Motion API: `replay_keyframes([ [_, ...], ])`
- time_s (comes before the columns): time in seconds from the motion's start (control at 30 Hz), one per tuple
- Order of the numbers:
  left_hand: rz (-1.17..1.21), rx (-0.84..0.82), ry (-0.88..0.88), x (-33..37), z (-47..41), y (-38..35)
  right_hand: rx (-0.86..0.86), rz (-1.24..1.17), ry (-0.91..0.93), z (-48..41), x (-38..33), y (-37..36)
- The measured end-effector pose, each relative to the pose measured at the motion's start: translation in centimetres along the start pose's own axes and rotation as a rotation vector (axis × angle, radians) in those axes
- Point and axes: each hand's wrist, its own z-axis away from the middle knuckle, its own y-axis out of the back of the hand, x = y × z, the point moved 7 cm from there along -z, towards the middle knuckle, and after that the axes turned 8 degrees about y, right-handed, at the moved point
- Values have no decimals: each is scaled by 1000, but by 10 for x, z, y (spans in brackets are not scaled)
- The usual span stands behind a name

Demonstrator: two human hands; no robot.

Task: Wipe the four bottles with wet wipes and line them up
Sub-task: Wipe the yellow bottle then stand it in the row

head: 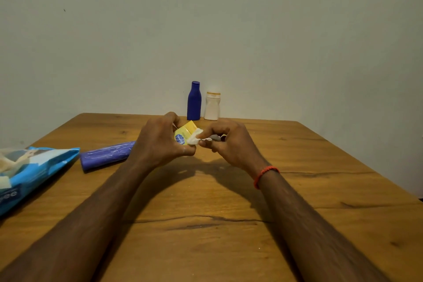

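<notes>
My left hand grips a small yellow bottle with a blue oval label, held above the table's middle. My right hand pinches a white wet wipe against the bottle's side. A dark blue bottle and a white bottle stand upright side by side at the table's far edge, against the wall. A purple tube-shaped bottle lies on its side to the left of my left hand, its right end hidden behind my wrist.
A blue wet-wipe pack lies open at the table's left edge, next to the purple bottle. The wooden table ends at the wall behind and drops off on the right. An orange band circles my right wrist.
</notes>
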Motion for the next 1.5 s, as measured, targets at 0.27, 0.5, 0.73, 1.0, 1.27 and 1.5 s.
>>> replay_keyframes([
  [0.27,339,-7,-16,5,4,-4,157,-407,-71,3,0,19],
  [0.5,392,-102,-180,21,13,-3,230,-488,-108,2,-3,15],
  [0.73,515,-168,-176,27,15,-9,311,-457,-127,0,-3,22],
  [1.0,675,-130,-95,13,11,-1,32,-469,52,-1,-28,16],
  [1.27,940,-259,12,11,8,-11,248,-327,125,0,-34,16],
  [1.5,1182,-486,255,19,18,-42,476,-139,103,6,-23,33],
])
